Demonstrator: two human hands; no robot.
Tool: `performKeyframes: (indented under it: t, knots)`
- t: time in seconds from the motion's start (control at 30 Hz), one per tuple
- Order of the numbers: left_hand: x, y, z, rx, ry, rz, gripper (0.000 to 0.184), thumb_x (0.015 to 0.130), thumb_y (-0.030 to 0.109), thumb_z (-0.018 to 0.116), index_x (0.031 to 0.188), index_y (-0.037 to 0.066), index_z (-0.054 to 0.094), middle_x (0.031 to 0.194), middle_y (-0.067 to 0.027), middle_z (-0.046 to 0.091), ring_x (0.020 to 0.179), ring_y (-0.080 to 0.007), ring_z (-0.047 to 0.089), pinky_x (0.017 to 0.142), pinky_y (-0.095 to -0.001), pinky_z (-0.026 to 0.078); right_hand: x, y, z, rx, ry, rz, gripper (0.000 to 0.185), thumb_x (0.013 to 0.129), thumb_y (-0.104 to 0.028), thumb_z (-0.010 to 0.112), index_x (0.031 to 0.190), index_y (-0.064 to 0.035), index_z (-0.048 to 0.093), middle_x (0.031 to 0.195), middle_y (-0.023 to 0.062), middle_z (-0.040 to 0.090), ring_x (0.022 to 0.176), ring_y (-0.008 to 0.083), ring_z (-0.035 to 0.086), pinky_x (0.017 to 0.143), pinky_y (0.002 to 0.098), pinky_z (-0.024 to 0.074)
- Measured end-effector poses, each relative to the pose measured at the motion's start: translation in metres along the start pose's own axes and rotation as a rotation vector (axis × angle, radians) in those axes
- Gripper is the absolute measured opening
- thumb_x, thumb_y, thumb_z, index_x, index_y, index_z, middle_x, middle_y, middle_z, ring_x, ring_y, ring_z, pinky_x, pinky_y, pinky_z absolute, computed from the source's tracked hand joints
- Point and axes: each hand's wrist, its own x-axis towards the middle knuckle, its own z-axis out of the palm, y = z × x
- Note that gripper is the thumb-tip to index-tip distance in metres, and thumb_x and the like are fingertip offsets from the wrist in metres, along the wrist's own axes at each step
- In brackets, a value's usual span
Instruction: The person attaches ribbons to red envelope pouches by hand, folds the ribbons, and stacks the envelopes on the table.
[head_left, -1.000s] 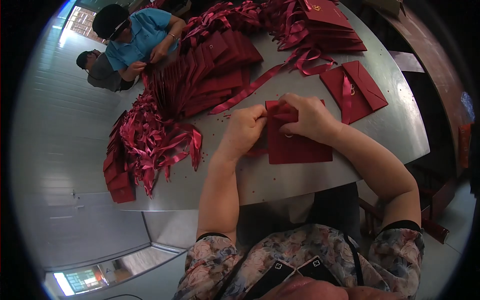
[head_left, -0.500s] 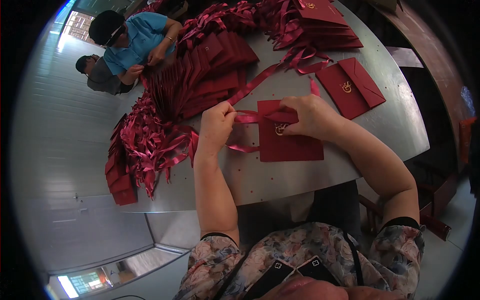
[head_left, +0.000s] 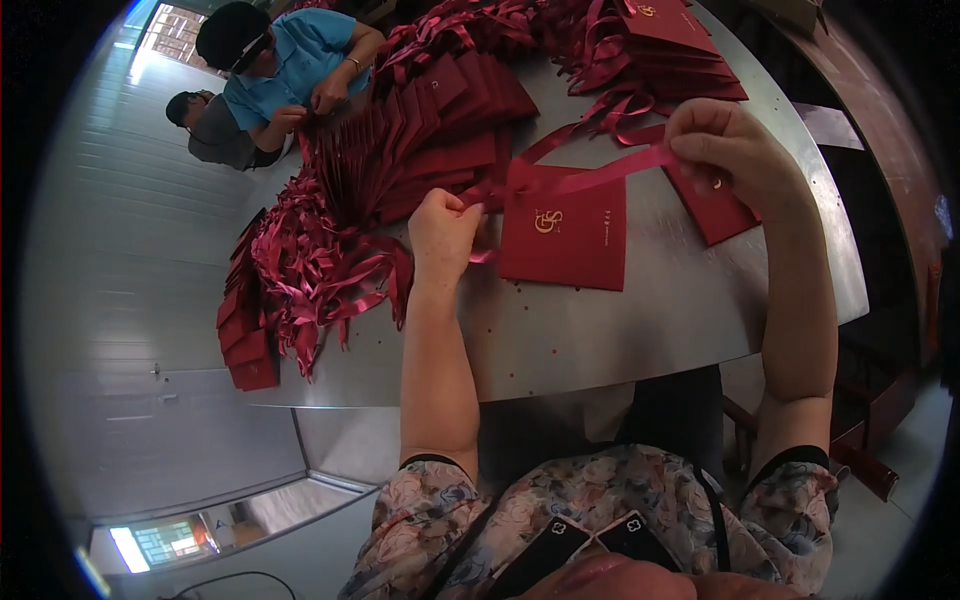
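Note:
A red paper gift bag (head_left: pixel 570 245) with a gold logo lies in front of me, its top toward the left. My left hand (head_left: pixel 441 232) pinches red ribbon just beyond the bag's left edge. The fingers of my right hand (head_left: pixel 728 150) are closed on the other end of a shiny red ribbon (head_left: pixel 610 172), raised to the right. That ribbon stretches across the bag's far edge between my hands. Beneath my right hand lies another red bag (head_left: pixel 712 205), partly covered by the hand.
Many red bags (head_left: pixel 440 125) stand packed together at the far left, with tangled ribbons (head_left: pixel 300 260) beside them. More bags (head_left: pixel 675 45) are stacked at the back of the metal table (head_left: pixel 640 340). A co-worker in a blue shirt (head_left: pixel 290 65) works across the table.
My right hand has moved off the bag, up and to the right, drawing the ribbon out. The bag has shifted slightly left and away from me. My left hand keeps its pinch.

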Motion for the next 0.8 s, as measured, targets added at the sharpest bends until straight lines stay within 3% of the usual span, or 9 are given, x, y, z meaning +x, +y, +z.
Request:
performKeyframes:
  t: [0.07, 0.17, 0.27, 0.37, 0.43, 0.47, 0.53, 0.67, 0.8]
  knots:
    - [-0.005, 0.006, -0.006, -0.003, 0.035, -0.011, 0.011, 0.085, 0.010, 0.064, 0.085, -0.001, 0.064, 0.078, -0.0190, 0.067, 0.073, -0.0341, 0.066, 0.069, -0.0412, 0.051, 0.009, 0.016, 0.000, 0.656, -0.023, -0.075, 0.027, 0.088, -0.004, 0.058, 0.114, -0.0002, 0.063, 0.086, 0.0073, 0.070, 0.072, 0.0149, 0.071, 0.063, 0.0265, 0.0581]
    - [-0.006, 0.000, -0.012, 0.039, -0.058, 0.074, 0.012, 0.087, 0.012, 0.063, 0.091, 0.000, 0.065, 0.080, -0.0171, 0.067, 0.071, -0.0317, 0.065, 0.069, -0.0396, 0.051, 0.007, 0.001, 0.018, 0.876, 0.054, -0.099, 0.031, 0.090, -0.002, 0.052, 0.120, -0.0001, 0.060, 0.105, 0.0103, 0.069, 0.098, 0.0190, 0.069, 0.079, 0.0316, 0.0573]
    - [-0.011, 0.000, -0.007, -0.141, -0.093, -0.015, 0.014, 0.088, 0.013, 0.061, 0.092, 0.001, 0.066, 0.078, -0.0157, 0.067, 0.069, -0.0303, 0.065, 0.069, -0.0398, 0.051, 0.013, 0.011, 0.030, 0.760, 0.069, -0.276, 0.032, 0.090, -0.003, 0.057, 0.121, -0.0008, 0.063, 0.108, 0.0159, 0.069, 0.102, 0.0211, 0.069, 0.086, 0.0327, 0.0587]
    - [-0.018, 0.021, -0.019, 0.106, 0.319, 0.270, 0.015, 0.089, 0.015, 0.060, 0.088, 0.001, 0.067, 0.075, -0.0162, 0.066, 0.066, -0.0300, 0.062, 0.067, -0.0393, 0.050, 0.015, 0.016, 0.033, 0.423, 0.168, -0.342, 0.031, 0.089, 0.000, 0.059, 0.120, -0.0005, 0.063, 0.106, 0.0151, 0.070, 0.097, 0.0210, 0.070, 0.084, 0.0323, 0.0594]
    - [-0.021, 0.032, -0.035, -0.031, -0.174, -0.057, 0.018, 0.089, 0.018, 0.062, 0.085, 0.001, 0.067, 0.070, -0.0125, 0.065, 0.064, -0.0245, 0.060, 0.065, -0.0362, 0.048, 0.013, 0.010, 0.034, 0.365, 0.189, -0.315, 0.032, 0.088, 0.002, 0.060, 0.120, -0.0002, 0.063, 0.105, 0.0146, 0.070, 0.096, 0.0207, 0.070, 0.083, 0.0315, 0.0595]
    - [-0.022, 0.036, -0.036, -0.031, -0.176, -0.060, 0.018, 0.089, 0.018, 0.062, 0.085, 0.001, 0.067, 0.070, -0.0125, 0.065, 0.064, -0.0245, 0.060, 0.065, -0.0362, 0.048, 0.012, 0.009, 0.034, 0.306, 0.211, -0.288, 0.032, 0.087, 0.004, 0.061, 0.119, 0.0001, 0.063, 0.104, 0.0141, 0.070, 0.095, 0.0203, 0.070, 0.082, 0.0308, 0.0595]
    - [-0.027, 0.042, -0.033, -0.206, -0.585, -0.188, 0.016, 0.087, 0.017, 0.069, 0.082, 0.002, 0.067, 0.070, 0.0006, 0.061, 0.061, -0.0073, 0.056, 0.054, -0.0251, 0.043, 0.013, 0.010, 0.036, 0.317, 0.209, -0.283, 0.030, 0.087, 0.003, 0.063, 0.117, -0.0009, 0.063, 0.103, 0.0131, 0.071, 0.094, 0.0195, 0.071, 0.081, 0.0301, 0.0596]
    - [-0.028, 0.034, -0.013, -0.234, -0.505, -0.041, 0.012, 0.086, 0.014, 0.071, 0.082, 0.003, 0.067, 0.070, 0.0007, 0.061, 0.057, -0.0067, 0.054, 0.051, -0.0239, 0.041, 0.008, 0.001, 0.052, 0.231, 0.225, -0.215, 0.022, 0.085, 0.003, 0.067, 0.106, -0.0035, 0.065, 0.100, 0.0088, 0.070, 0.093, 0.0156, 0.070, 0.080, 0.0267, 0.0588]
    - [-0.027, 0.036, -0.009, -0.497, -0.481, -0.207, 0.005, 0.084, 0.006, 0.072, 0.085, 0.005, 0.067, 0.069, 0.0023, 0.060, 0.051, -0.0044, 0.049, 0.046, -0.0196, 0.036, 0.009, 0.021, 0.096, 0.286, 0.124, -0.231, 0.014, 0.082, 0.004, 0.070, 0.090, -0.0010, 0.060, 0.093, 0.0051, 0.066, 0.082, 0.0154, 0.066, 0.070, 0.0261, 0.0535]
